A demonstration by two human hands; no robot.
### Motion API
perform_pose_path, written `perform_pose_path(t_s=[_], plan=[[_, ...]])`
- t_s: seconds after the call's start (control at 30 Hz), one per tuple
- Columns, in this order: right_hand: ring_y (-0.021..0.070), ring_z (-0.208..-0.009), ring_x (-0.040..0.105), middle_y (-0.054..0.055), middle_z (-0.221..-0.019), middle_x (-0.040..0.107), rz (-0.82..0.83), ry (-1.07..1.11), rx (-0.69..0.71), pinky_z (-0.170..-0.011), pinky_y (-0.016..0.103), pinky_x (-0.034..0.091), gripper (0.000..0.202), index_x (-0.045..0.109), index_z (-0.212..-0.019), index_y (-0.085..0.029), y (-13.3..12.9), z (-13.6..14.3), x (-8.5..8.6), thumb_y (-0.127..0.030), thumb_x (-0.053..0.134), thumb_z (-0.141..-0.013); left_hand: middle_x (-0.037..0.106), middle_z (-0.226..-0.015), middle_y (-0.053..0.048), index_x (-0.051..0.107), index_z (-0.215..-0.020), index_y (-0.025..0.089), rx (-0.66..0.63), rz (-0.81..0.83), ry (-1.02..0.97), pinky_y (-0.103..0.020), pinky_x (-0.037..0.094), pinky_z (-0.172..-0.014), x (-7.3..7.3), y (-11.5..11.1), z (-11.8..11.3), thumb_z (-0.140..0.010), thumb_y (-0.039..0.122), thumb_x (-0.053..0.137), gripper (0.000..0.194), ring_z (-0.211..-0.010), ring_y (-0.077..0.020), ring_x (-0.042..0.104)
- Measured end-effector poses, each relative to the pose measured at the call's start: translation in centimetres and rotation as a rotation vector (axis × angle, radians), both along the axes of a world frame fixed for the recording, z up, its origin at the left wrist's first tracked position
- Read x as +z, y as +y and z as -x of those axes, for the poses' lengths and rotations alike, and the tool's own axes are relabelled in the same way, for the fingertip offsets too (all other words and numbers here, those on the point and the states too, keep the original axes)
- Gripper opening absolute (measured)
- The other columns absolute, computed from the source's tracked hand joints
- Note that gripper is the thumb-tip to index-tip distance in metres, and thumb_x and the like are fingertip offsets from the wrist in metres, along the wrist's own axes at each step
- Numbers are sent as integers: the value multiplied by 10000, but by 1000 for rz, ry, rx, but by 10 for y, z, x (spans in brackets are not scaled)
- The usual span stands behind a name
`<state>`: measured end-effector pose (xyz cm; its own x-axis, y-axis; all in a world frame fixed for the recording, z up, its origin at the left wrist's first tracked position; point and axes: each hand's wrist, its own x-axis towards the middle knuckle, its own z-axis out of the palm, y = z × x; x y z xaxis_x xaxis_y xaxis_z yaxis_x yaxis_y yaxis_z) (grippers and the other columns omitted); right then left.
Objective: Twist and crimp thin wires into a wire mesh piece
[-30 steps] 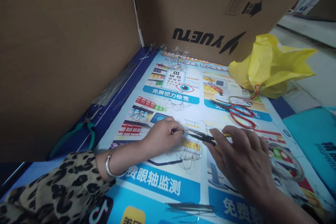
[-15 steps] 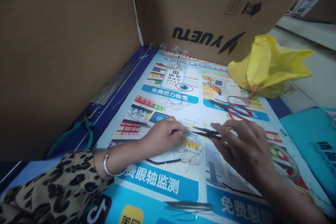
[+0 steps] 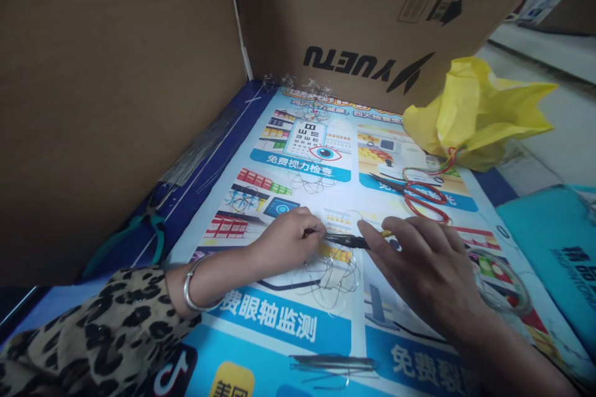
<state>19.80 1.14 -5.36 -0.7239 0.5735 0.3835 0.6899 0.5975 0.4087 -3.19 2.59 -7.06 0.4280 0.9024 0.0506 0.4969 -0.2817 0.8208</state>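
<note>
My left hand [image 3: 298,234] is closed in a pinch around thin wire, part of a looped wire piece [image 3: 339,276] that hangs below and right of the fingers. In my right hand [image 3: 421,260] are slim dark pliers [image 3: 347,240] with a bit of yellow on the handle. The jaws point left and meet the wire right beside my left fingertips; they look closed. Whether the tips grip the wire I cannot make out. A bundle of short straight wires [image 3: 333,362] lies on the printed poster [image 3: 358,329] close to me.
Red-handled scissors [image 3: 423,193] and a yellow bag [image 3: 470,118] lie at the right, by a teal pouch [image 3: 549,248] and a wire coil [image 3: 516,291]. Teal-handled pliers [image 3: 151,232] and long wires [image 3: 200,149] are at left. Cardboard walls [image 3: 116,87] stand left and behind. Wire shapes [image 3: 311,183] lie beyond my hands.
The pliers' jaws have gone from parted to closed, and they have moved slightly left, nearer my left fingertips. My right fingers have shifted on the handles. My left hand stays in place.
</note>
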Motion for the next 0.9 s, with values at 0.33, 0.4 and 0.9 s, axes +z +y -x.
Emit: perform_pose_path(t_s=[0.33,0.4,0.9], plan=[[226,-848,453,69,-955,549,4,-24,-42,-723,356,329,394,499,-1180,-226,-5,6,5,-230,557,-790,574,-668,9,576,-615,157,54,62,-50,-243,389,-660,-1,1,-2,-702,73,449,176,-690,-124,517],[227,-848,451,69,-958,547,9,-33,-64,-720,356,330,416,494,-1186,-226,-5,5,3,-237,574,-778,557,-648,14,552,-583,156,60,68,-52,-239,380,-641,-1,1,-2,-685,66,444,173,-666,-117,504],[201,-765,423,51,-882,548,24,-76,-119,-665,340,300,369,522,-1153,-241,-2,8,-1,-257,566,-786,521,-604,23,519,-564,162,132,57,-81,-236,354,-608,-4,0,-1,-660,100,443,138,-627,-112,477]])
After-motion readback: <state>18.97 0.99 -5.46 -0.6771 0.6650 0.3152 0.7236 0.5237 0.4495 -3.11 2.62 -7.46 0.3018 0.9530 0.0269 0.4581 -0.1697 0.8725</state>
